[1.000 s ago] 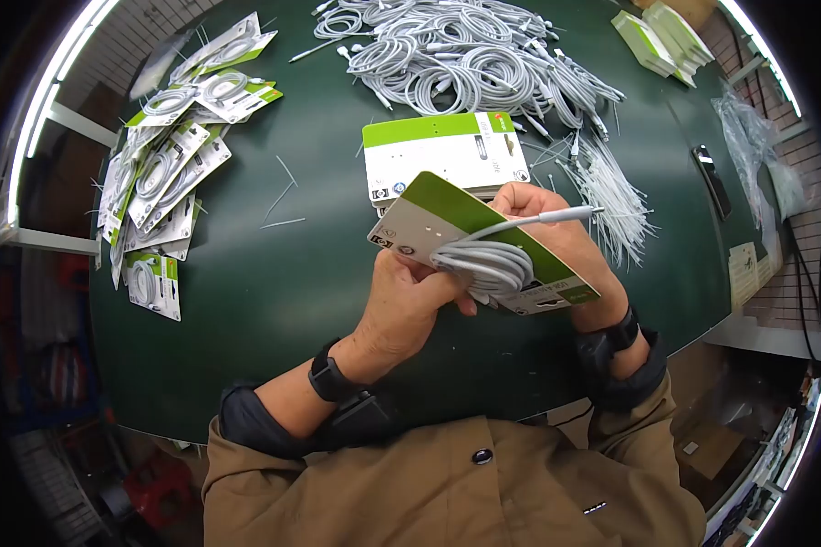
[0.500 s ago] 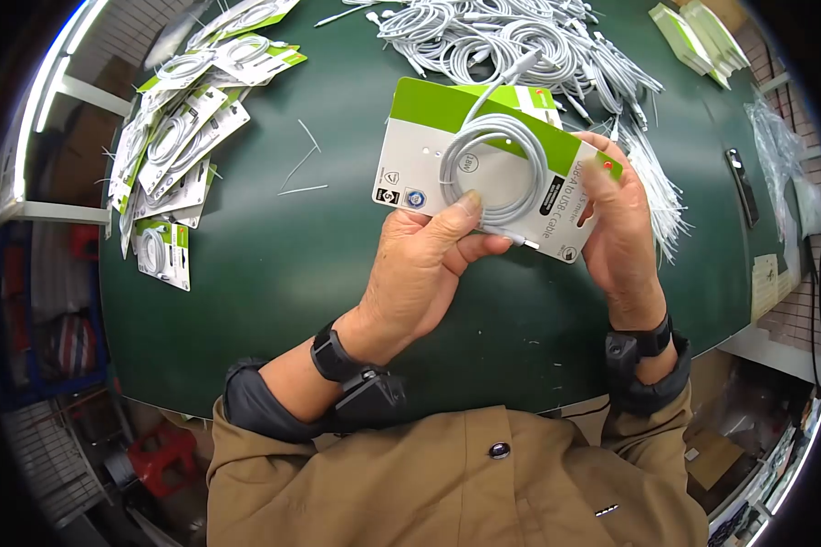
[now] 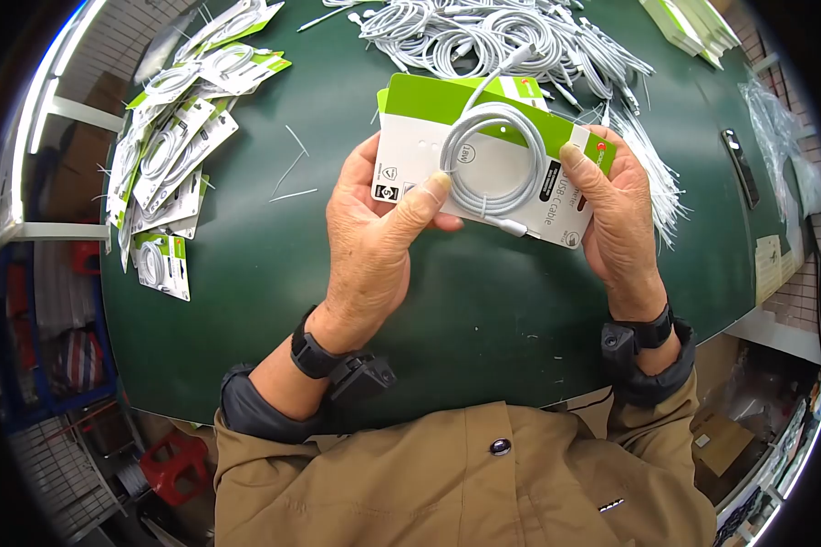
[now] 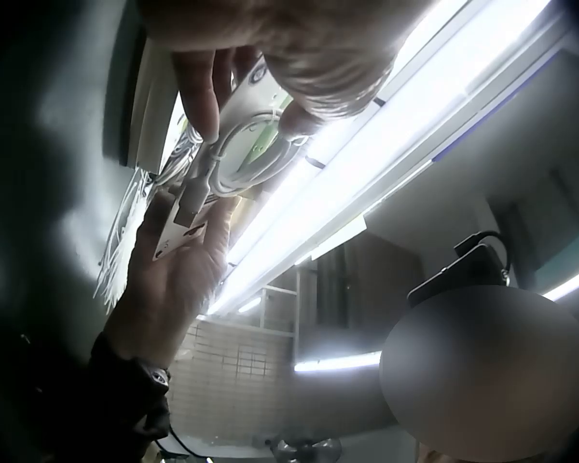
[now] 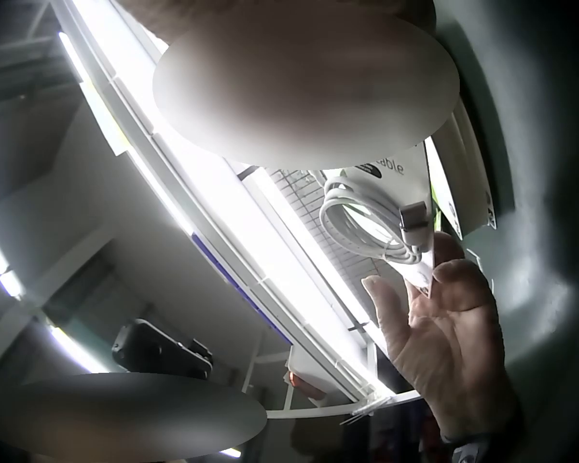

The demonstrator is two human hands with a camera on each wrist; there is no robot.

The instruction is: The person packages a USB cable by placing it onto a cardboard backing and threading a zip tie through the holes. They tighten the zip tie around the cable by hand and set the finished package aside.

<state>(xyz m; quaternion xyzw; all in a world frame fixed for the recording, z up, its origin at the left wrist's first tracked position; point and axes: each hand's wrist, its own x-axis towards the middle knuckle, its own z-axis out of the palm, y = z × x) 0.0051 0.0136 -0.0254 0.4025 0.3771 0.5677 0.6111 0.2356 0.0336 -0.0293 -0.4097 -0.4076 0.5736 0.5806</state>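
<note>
A green-and-white cable packaging card is held up in front of the body, its printed face toward the head camera. On it lies a coiled white USB cable, one plug end sticking up past the top edge. The left hand grips the card's left end, thumb tip at the coil's edge and fingers behind. At the other end the right hand pinches the card under its thumb. In the right wrist view the coil hangs in front of the card, with the left hand beside it.
Behind the held card lies a stack of cards. Loose white cables are heaped at the back, with white ties to their right. Carded cables pile up at the left. A dark phone-like device lies at the right.
The card has turned its face up toward the head camera. The right hand has come round to the card's right end, and the left hand has shifted to its left end.
</note>
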